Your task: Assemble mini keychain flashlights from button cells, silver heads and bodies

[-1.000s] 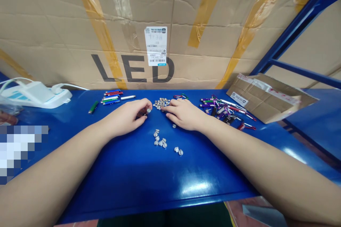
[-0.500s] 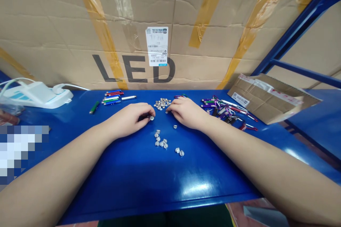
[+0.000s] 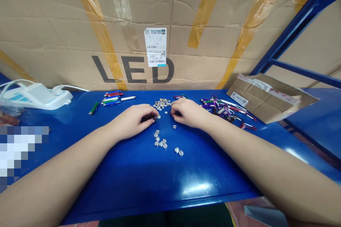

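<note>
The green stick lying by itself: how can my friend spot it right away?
Find the blue table, then the white power strip on its left side. Just right of that strip, a bit nearer the person, the green stick lies at a slant. Unlike the coloured sticks bunched to its right, it touches no other stick.

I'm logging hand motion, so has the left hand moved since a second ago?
Yes: against the white label, the left hand has shifted right and slightly lower.
</note>
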The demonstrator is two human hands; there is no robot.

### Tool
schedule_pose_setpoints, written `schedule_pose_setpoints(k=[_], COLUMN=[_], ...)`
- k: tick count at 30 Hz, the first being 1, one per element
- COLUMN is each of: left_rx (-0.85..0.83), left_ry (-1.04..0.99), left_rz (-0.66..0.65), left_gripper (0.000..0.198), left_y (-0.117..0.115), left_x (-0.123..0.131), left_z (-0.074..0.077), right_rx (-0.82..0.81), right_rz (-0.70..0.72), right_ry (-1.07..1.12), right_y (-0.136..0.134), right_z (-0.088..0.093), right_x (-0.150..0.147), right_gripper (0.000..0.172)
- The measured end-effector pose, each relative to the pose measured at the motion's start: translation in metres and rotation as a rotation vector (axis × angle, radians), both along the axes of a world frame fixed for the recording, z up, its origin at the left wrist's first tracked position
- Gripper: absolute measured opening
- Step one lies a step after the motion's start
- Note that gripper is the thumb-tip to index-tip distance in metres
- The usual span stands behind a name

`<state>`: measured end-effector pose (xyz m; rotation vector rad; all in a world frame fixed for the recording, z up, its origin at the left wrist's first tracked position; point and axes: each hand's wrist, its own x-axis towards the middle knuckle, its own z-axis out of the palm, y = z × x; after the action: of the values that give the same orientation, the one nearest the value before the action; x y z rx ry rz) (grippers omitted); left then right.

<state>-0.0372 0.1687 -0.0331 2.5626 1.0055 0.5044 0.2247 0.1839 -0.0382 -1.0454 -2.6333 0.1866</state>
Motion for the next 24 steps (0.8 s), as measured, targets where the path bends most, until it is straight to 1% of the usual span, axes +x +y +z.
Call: schedule_pose_setpoints(k=[2, 5, 7, 13, 24], left_rx=[-0.006, -0.019, -0.030, -0.027, -0.018], left_ry=[-0.014, -0.048, -0.074, -0.129, -0.135], left_rz=[0.013, 0.018, 0.011, -0.014, -0.038], left_gripper=[0.023, 0.025, 0.025, 0.022, 0.018], left_y=[0.000, 0.000, -0.001, -0.003, -0.004], left_x=[0.001, 0.002, 0.004, 0.007, 0.008], left_z=[-0.001, -0.003, -0.004, -0.005, -0.004], right_rx=[0.000, 0.012, 0.014, 0.030, 0.027], right_rz=[-0.005, 0.030, 0.073, 0.168, 0.204], right_ry=[0.146, 0.463, 0.580, 0.607, 0.582], right_y=[-0.004, -0.012, -0.016, -0.020, -0.020], right_z=[0.000, 0.001, 0.002, 0.000, -0.003], right_x=[-0.001, -0.005, -0.009, -0.013, -0.013], right_gripper=[0.012, 0.009, 0.009, 0.009, 0.007])
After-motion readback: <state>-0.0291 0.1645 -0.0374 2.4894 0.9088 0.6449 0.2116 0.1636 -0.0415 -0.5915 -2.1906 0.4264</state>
